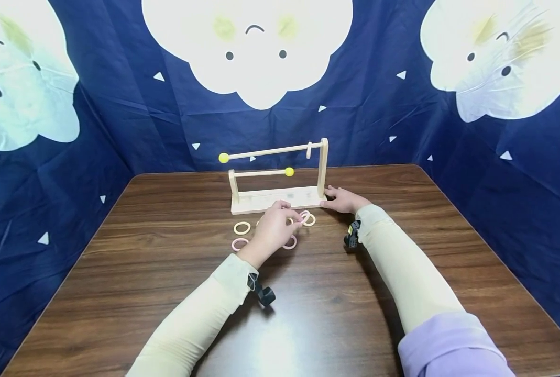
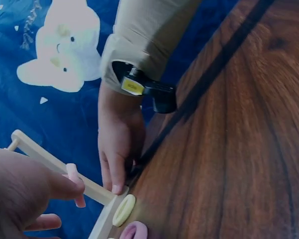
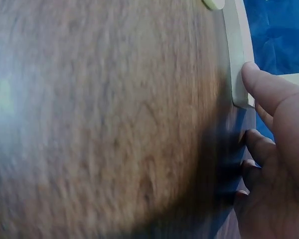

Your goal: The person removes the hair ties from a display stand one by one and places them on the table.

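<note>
My left hand [image 1: 272, 229] pinches a pink ring [image 2: 80, 201] between thumb and fingers, just in front of a wooden stand [image 1: 261, 202]. The stand has two horizontal rods at different heights, each with a yellow ball on its free end. One pale ring [image 1: 309, 151] hangs on the upper rod, near the tall post. At the base's right end, my right hand [image 1: 347, 201] grips the corner, its thumb [image 3: 269, 89] on the front edge and the other fingers around the end. A yellow ring [image 2: 124, 210] lies by the base.
Several rings lie on the brown table [image 1: 176, 272] before the stand, among them a yellow ring [image 1: 242, 223] and a pink ring [image 1: 233, 242] at the left. My left hand partly covers others. A blue cloth [image 1: 374, 120] with white clouds hangs behind the table and at its sides.
</note>
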A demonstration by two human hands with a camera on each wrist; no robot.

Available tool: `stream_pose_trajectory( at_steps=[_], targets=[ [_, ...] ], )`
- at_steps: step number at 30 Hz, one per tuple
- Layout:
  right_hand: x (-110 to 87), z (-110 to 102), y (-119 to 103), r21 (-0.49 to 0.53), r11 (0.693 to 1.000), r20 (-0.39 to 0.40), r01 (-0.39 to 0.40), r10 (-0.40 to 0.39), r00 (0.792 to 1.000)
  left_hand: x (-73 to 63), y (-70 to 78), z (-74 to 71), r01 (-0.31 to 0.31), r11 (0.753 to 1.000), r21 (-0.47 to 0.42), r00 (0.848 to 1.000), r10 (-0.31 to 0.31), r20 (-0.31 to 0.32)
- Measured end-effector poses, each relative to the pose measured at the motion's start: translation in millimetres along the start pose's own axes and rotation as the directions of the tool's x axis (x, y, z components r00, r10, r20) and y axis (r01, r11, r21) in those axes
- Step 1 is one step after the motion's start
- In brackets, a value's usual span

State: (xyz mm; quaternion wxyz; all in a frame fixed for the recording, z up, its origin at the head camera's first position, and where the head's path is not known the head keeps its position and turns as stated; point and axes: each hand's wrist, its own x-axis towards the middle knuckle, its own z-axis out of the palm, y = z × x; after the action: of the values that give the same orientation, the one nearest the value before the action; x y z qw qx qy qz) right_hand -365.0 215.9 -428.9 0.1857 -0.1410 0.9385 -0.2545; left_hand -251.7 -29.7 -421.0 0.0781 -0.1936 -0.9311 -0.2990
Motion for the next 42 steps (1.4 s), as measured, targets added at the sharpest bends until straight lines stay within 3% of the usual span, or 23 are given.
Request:
stream_pose_trajectory(
  at_steps=[4,11,17,25,32,42],
  targets=[
    [0.5,-2,0,0.005,1.000,0.015,0.022,-0.022,1.000,0.0,0.8,4.3,-0.081,0.990,0.119,0.996,0.077,0.032],
    [-1.0,-4,-4,0.016,1.000,0.028,0.007,-0.007,1.000,-2.4,5.7,11.0,-0.140,0.957,0.255,0.985,0.108,0.135],
    [-0.8,-3,-4,0.022,1.000,0.024,0.011,-0.011,1.000,-3.9,6.3,16.7,-0.179,0.930,0.322,0.979,0.138,0.148],
    [-0.7,-3,-3,0.042,0.999,0.025,0.015,-0.016,1.000,-7.7,9.3,20.4,-0.220,0.914,0.341,0.972,0.178,0.150],
    [-2.0,-2,-4,0.041,0.999,0.019,0.000,-0.001,1.000,-9.8,10.4,23.8,-0.229,0.905,0.359,0.969,0.175,0.176],
    [1.1,-2,2,0.067,0.998,0.020,0.022,-0.023,1.000,-8.7,10.3,23.3,-0.196,0.920,0.341,0.973,0.138,0.187]
  ],
)
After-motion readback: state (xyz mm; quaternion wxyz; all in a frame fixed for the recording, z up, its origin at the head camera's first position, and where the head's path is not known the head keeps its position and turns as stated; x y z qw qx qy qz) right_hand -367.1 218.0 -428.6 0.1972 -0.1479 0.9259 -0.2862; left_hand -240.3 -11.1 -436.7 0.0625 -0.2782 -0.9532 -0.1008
